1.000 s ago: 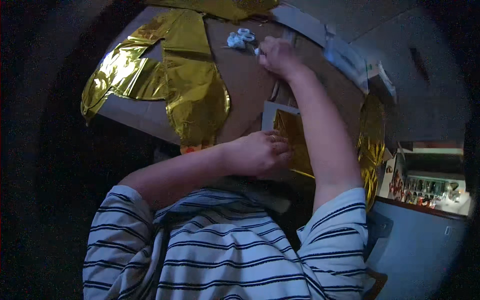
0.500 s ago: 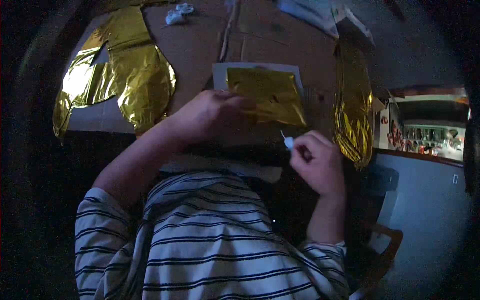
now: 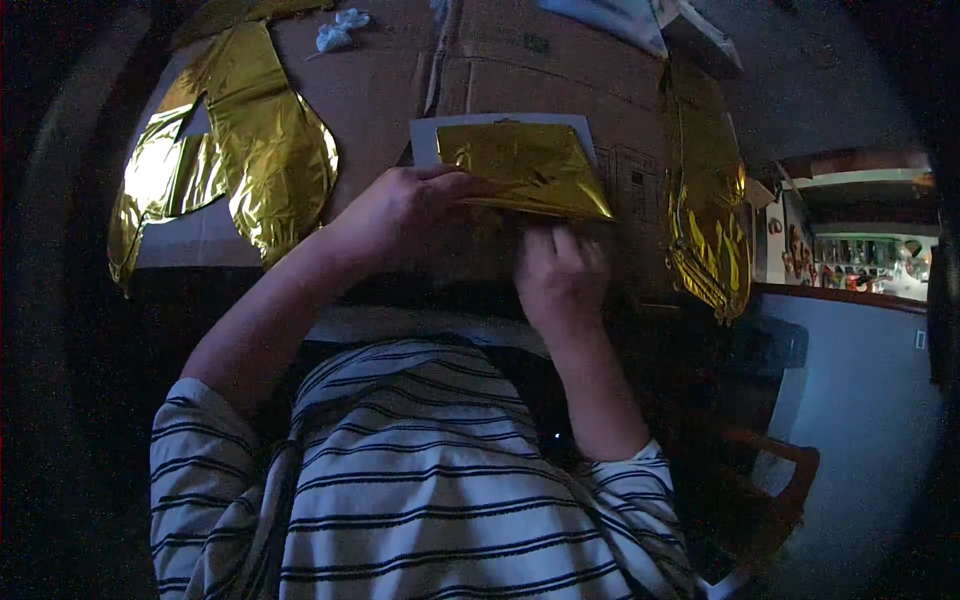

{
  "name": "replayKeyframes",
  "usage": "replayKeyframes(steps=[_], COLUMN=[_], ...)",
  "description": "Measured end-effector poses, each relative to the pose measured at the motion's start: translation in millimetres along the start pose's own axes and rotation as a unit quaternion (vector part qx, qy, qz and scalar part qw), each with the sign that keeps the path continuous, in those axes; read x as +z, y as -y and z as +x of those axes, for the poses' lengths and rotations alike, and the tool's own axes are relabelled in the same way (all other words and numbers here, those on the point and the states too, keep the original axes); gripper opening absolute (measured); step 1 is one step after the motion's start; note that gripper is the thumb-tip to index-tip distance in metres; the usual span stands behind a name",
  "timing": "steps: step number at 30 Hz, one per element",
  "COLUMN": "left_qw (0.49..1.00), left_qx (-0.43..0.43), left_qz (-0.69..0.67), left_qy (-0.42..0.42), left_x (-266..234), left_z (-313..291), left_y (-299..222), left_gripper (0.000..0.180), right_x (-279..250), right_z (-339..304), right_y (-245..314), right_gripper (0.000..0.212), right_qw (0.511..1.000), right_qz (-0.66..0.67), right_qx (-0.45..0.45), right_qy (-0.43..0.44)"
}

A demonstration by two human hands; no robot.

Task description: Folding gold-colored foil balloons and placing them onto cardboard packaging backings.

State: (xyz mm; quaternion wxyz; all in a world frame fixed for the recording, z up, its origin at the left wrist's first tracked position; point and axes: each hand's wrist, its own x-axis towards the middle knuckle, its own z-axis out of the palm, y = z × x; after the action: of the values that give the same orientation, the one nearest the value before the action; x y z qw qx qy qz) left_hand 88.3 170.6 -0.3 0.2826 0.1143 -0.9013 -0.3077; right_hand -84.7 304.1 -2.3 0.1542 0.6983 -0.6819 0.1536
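Observation:
A folded sheet of shiny gold foil (image 3: 525,160), seemingly a flat foil balloon, lies over a white card (image 3: 424,142) in front of me. My left hand (image 3: 412,200) pinches the foil's lower left edge, its fingers reaching onto the gold. Just below the near edge of the foil is my right hand (image 3: 562,275), knuckles up and fingers curled closed. Whatever it holds is hidden; the small white piece with a thin stem that it held earlier does not show. Brown cardboard (image 3: 385,95) lies beneath the foil and card.
At the left spreads a large flat gold foil balloon (image 3: 285,150); another folded gold foil piece (image 3: 705,230) hangs over the right edge. Small crumpled white pieces (image 3: 340,30) and a pale plastic sheet (image 3: 610,25) lie at the back. A wooden chair (image 3: 800,470) stands lower right.
My right hand has moved left and slightly up to the foil's near edge, and the small white piece has gone out of sight. My left hand stays on the foil.

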Motion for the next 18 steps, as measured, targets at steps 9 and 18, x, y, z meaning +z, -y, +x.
replayKeyframes(steps=[9, 18], left_qw=[1.0, 1.0], left_qx=[-0.017, 0.002], left_qz=[-0.024, 0.016], left_qy=[-0.007, 0.005], left_x=[3, 0], left_z=[-1, 2], left_y=[2, -1], left_gripper=[0.034, 0.036], right_x=[-17, -4], right_z=[-11, -5], right_y=[2, 11], right_gripper=[0.019, 0.025], right_qw=[0.996, 0.999], right_qz=[0.06, 0.006], right_qx=[-0.001, -0.01], right_qy=[-0.061, 0.046])
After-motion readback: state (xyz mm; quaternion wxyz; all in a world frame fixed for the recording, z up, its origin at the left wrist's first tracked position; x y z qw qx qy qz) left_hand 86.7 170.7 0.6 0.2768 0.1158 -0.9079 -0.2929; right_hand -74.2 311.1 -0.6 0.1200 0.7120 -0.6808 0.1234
